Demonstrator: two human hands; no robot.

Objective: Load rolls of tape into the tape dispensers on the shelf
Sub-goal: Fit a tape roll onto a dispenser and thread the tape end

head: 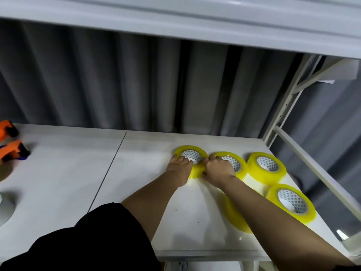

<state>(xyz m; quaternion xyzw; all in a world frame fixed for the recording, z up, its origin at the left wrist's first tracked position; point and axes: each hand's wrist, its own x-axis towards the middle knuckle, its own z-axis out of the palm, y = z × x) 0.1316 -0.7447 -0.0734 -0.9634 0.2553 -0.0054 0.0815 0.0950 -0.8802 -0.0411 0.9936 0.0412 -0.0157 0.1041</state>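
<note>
Both hands grip one yellow tape roll lying flat on the white shelf: the left hand curls over its left rim, the right hand pinches its right edge. More rolls lie right; two orange tape dispensers sit far left.
</note>
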